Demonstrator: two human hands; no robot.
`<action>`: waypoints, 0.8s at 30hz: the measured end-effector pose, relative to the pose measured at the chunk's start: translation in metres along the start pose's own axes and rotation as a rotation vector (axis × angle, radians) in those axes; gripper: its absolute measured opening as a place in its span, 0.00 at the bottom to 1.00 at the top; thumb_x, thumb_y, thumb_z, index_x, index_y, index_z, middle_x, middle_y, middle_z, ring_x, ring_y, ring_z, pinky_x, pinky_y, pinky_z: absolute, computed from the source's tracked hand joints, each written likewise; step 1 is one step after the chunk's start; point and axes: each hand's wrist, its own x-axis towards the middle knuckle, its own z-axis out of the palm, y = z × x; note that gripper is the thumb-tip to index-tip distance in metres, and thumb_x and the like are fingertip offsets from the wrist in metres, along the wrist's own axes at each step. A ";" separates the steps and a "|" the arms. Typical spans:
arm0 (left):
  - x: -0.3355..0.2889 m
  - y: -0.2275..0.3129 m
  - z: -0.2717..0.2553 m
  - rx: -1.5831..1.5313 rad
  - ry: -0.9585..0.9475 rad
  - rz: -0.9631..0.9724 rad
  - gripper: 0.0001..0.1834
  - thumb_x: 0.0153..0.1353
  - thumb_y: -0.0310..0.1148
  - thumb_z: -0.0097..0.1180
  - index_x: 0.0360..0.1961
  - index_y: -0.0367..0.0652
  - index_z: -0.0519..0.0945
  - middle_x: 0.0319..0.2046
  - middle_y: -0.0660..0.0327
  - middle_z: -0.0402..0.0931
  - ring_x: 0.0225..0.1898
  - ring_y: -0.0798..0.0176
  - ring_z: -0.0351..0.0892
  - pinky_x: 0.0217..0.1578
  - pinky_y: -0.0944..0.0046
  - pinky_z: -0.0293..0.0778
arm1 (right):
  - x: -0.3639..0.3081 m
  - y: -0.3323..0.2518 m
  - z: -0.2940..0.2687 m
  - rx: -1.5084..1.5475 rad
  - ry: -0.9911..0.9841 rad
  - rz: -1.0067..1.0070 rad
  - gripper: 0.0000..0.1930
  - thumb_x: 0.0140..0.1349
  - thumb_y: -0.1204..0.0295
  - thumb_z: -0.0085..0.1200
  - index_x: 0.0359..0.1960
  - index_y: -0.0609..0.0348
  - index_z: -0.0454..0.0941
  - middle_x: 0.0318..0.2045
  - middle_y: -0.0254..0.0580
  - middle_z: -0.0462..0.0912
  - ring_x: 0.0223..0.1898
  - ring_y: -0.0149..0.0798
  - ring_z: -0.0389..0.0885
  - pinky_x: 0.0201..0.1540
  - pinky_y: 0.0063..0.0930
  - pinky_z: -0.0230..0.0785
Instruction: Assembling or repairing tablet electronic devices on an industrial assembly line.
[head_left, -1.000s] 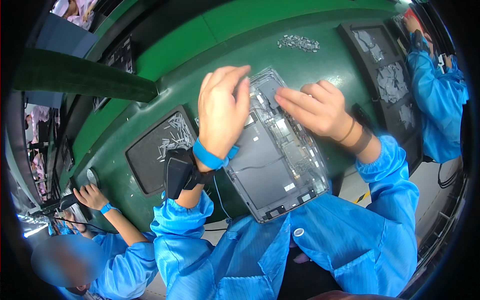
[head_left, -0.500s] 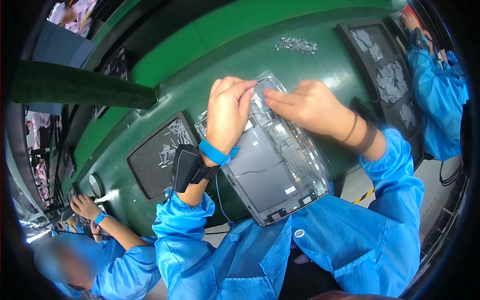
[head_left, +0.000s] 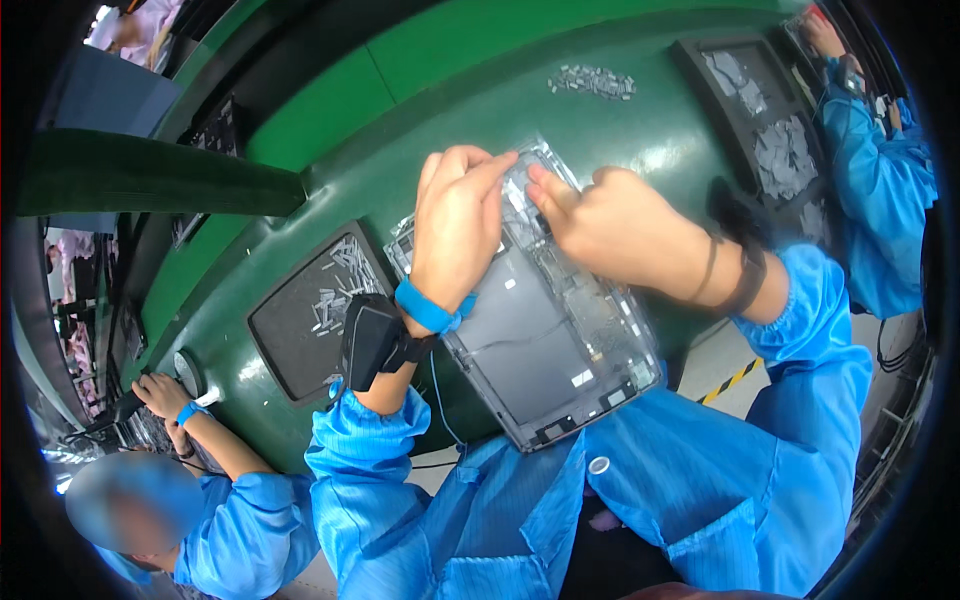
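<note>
Lower frame: blue smock sleeves of the wearer rise from the bottom edge. A grey open device chassis point(head_left: 545, 330), flat and rectangular, lies tilted across the centre of the frame, its near corner over the smock, its far end toward upper centre on the green work surface point(head_left: 610, 130).

Left hand point(head_left: 455, 235), centre: blue wrist strap and a black wrist-worn unit point(head_left: 372, 340) below it. Hand lies over the chassis's far left part, fingers curled and close together, index tip pressed on the far end of the chassis. Whether anything is pinched under the fingertips: cannot tell.

Right hand point(head_left: 615, 225), right of centre: dark bands at the wrist, fingers bunched narrow, index pointing left onto the same far end, almost meeting the left index.

Left of the chassis: a black tray point(head_left: 315, 305) with small grey strips. Lower left: a co-worker in blue, hand point(head_left: 160, 395) on the bench edge.

Upper centre: a loose heap of small grey parts point(head_left: 592, 82). Upper right: two more black trays point(head_left: 765, 130) and another person's blue sleeve point(head_left: 880, 190).
</note>
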 end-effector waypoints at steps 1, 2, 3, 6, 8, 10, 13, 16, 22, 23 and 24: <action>-0.001 0.000 -0.001 -0.001 -0.004 -0.001 0.14 0.58 0.21 0.56 0.43 0.42 0.85 0.35 0.57 0.77 0.39 0.54 0.72 0.43 0.59 0.69 | 0.001 -0.002 0.000 0.003 -0.002 0.002 0.15 0.49 0.73 0.55 0.39 0.64 0.84 0.46 0.56 0.83 0.26 0.37 0.86 0.25 0.30 0.75; -0.004 0.000 -0.003 0.000 -0.019 -0.013 0.13 0.57 0.21 0.56 0.44 0.42 0.85 0.36 0.56 0.77 0.41 0.53 0.72 0.44 0.59 0.70 | 0.003 -0.003 0.001 -0.006 -0.027 -0.033 0.16 0.50 0.73 0.55 0.41 0.64 0.83 0.47 0.58 0.83 0.28 0.38 0.86 0.25 0.31 0.75; -0.003 0.000 -0.004 0.004 -0.026 -0.018 0.13 0.57 0.21 0.56 0.44 0.41 0.85 0.37 0.56 0.77 0.42 0.52 0.72 0.46 0.59 0.70 | 0.004 -0.002 0.001 -0.024 -0.047 -0.069 0.18 0.50 0.73 0.54 0.43 0.64 0.83 0.47 0.59 0.83 0.29 0.39 0.86 0.24 0.32 0.75; -0.012 0.004 -0.015 -0.026 0.043 -0.023 0.16 0.58 0.22 0.56 0.48 0.41 0.82 0.44 0.53 0.76 0.47 0.51 0.73 0.51 0.59 0.69 | 0.001 -0.015 0.005 0.091 -0.025 0.163 0.19 0.49 0.75 0.54 0.46 0.62 0.82 0.50 0.55 0.82 0.35 0.41 0.85 0.31 0.34 0.77; -0.032 0.016 -0.028 -0.009 0.101 -0.105 0.18 0.58 0.22 0.56 0.51 0.40 0.79 0.49 0.53 0.74 0.52 0.52 0.72 0.54 0.59 0.68 | -0.009 -0.008 0.010 0.236 0.064 0.212 0.21 0.49 0.76 0.54 0.48 0.61 0.81 0.53 0.54 0.80 0.39 0.42 0.84 0.37 0.35 0.76; -0.069 0.024 -0.038 -0.126 0.204 -0.304 0.22 0.60 0.23 0.55 0.57 0.38 0.73 0.57 0.53 0.70 0.60 0.54 0.68 0.58 0.59 0.65 | -0.031 -0.002 0.004 0.448 0.153 0.337 0.26 0.52 0.79 0.54 0.57 0.62 0.74 0.61 0.51 0.73 0.49 0.48 0.80 0.52 0.36 0.71; -0.141 0.043 -0.042 -0.631 0.343 -0.652 0.28 0.63 0.24 0.54 0.65 0.36 0.63 0.63 0.55 0.65 0.66 0.58 0.61 0.63 0.58 0.61 | -0.065 -0.021 0.002 0.675 0.317 0.558 0.29 0.59 0.76 0.54 0.64 0.62 0.67 0.62 0.54 0.71 0.53 0.50 0.76 0.54 0.35 0.70; -0.180 0.074 -0.044 -0.857 0.223 -0.752 0.35 0.65 0.26 0.55 0.70 0.36 0.55 0.65 0.51 0.62 0.66 0.57 0.62 0.65 0.56 0.58 | -0.084 -0.050 -0.002 1.099 0.112 0.622 0.33 0.66 0.70 0.52 0.70 0.67 0.54 0.64 0.63 0.64 0.63 0.54 0.67 0.65 0.40 0.57; -0.167 0.065 -0.054 -1.082 0.027 -0.905 0.32 0.64 0.26 0.56 0.67 0.31 0.59 0.59 0.54 0.69 0.60 0.62 0.69 0.61 0.64 0.63 | -0.088 -0.066 0.005 1.041 0.065 0.580 0.39 0.66 0.67 0.52 0.72 0.68 0.43 0.68 0.65 0.55 0.70 0.60 0.55 0.70 0.44 0.46; -0.164 0.061 -0.054 -1.086 0.029 -0.880 0.32 0.64 0.26 0.56 0.67 0.31 0.59 0.59 0.54 0.69 0.60 0.62 0.69 0.61 0.64 0.63 | -0.089 -0.064 0.006 1.056 0.036 0.570 0.40 0.66 0.66 0.53 0.72 0.69 0.44 0.69 0.65 0.55 0.70 0.60 0.54 0.71 0.44 0.46; -0.166 0.058 -0.055 -1.078 -0.022 -0.865 0.29 0.64 0.25 0.56 0.64 0.31 0.61 0.55 0.55 0.72 0.55 0.64 0.71 0.58 0.64 0.66 | -0.088 -0.062 0.006 1.077 0.009 0.557 0.40 0.66 0.65 0.53 0.72 0.70 0.44 0.69 0.66 0.54 0.71 0.60 0.53 0.71 0.44 0.46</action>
